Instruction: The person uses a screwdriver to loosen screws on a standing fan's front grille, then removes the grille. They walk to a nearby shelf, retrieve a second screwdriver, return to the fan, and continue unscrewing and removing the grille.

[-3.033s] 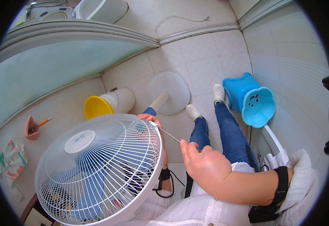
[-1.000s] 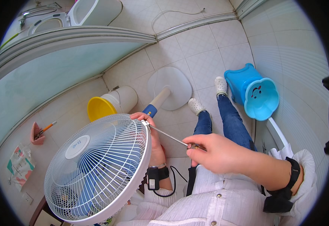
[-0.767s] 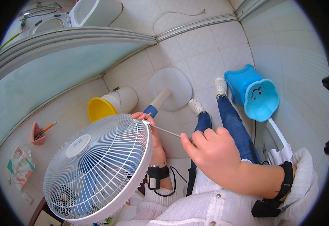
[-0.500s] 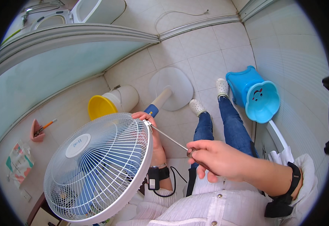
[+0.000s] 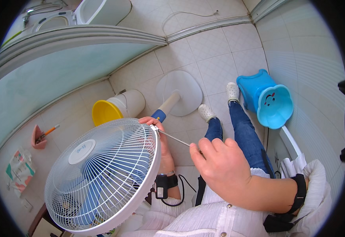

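Note:
A floor fan's white wire grille with blue blades behind it fills the lower left of the view. My left hand grips the far right of its rim from behind, the fingertips curled over the edge. In my closed right hand is a screwdriver. Its handle is hidden under my fingers. The thin metal shaft slants up to the left, and its tip meets a small white clip on the rim. Beyond the head, the fan's pole rises from a round white base.
A white bucket with a yellow rim lies behind the fan, and a blue bin with a flower-shaped basin stands at the right wall. A pink holder hangs on the left wall. A glass partition runs along the far left.
My right hand has rolled over on the screwdriver, its back now facing up and the handle covered. The tip stays at the clip. My left hand has hardly moved.

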